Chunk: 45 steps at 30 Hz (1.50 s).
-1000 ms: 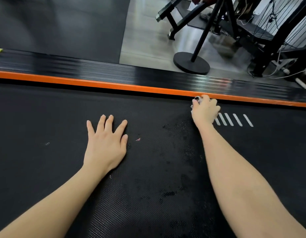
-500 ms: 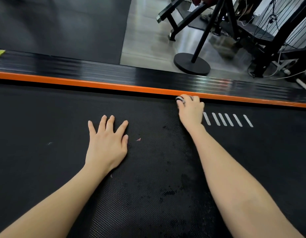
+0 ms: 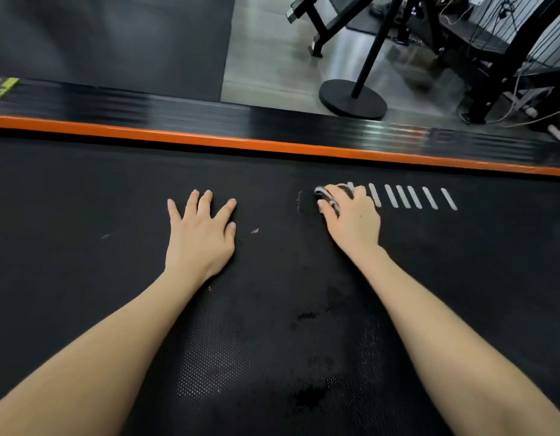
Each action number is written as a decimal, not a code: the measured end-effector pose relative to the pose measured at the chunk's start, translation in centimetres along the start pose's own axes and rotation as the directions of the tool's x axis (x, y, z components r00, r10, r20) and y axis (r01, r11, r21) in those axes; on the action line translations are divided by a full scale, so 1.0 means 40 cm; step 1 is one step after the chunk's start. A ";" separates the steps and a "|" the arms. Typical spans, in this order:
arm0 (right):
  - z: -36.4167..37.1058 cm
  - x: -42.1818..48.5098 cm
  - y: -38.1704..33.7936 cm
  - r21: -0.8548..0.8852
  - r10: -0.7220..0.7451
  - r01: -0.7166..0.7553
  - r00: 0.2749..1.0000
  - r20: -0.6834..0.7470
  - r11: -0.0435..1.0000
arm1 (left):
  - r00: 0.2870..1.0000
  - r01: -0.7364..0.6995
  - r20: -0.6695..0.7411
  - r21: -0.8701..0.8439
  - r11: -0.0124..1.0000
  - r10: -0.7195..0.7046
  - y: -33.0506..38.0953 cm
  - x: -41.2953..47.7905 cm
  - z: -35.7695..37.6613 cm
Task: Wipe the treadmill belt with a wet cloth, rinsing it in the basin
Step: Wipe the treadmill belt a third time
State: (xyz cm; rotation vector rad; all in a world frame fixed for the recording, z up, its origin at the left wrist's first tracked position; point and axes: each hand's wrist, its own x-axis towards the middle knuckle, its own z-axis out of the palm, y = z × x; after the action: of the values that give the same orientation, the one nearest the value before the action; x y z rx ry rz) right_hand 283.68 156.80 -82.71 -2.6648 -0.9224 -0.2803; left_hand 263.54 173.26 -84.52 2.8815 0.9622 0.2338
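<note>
The black treadmill belt (image 3: 83,309) fills the lower two thirds of the frame, with dark wet patches at lower centre. An orange strip (image 3: 209,140) and a black side rail (image 3: 178,111) run across above it. A stand with a round base (image 3: 352,102) sits on the floor at upper right. The left hand (image 3: 200,237) lies flat at centre, palm down, fingers straight and spread, holding nothing. The right hand (image 3: 354,218), right of centre, curls its fingers over a small bunched grey-white cloth (image 3: 327,196) and presses it onto the belt, just beside a row of white slanted marks (image 3: 410,196).
</note>
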 end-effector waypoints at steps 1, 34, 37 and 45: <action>-0.004 -0.037 -0.021 0.021 -0.016 0.016 1.000 0.004 1.000 | 1.000 -0.001 0.001 0.009 1.000 0.001 0.001 -0.001 -0.002; -0.221 -0.672 -0.082 0.027 -0.198 0.196 0.961 0.194 0.980 | 0.999 -0.026 -0.023 -0.056 0.998 0.025 -0.163 -0.363 -0.071; -0.243 -0.672 0.000 -0.097 0.231 -0.221 0.967 0.110 0.970 | 0.999 -0.026 -0.022 -0.068 0.997 0.024 -0.161 -0.364 -0.071; -0.208 -0.794 -0.298 0.061 -0.235 0.227 0.943 0.234 0.972 | 1.000 -0.026 0.014 -0.059 0.998 0.027 -0.159 -0.370 -0.079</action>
State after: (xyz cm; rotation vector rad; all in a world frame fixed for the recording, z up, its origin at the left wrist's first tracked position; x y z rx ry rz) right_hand 250.92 144.78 -81.20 -2.5991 -1.3058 0.0097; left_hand 247.57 169.54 -84.01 2.8396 0.9001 0.2380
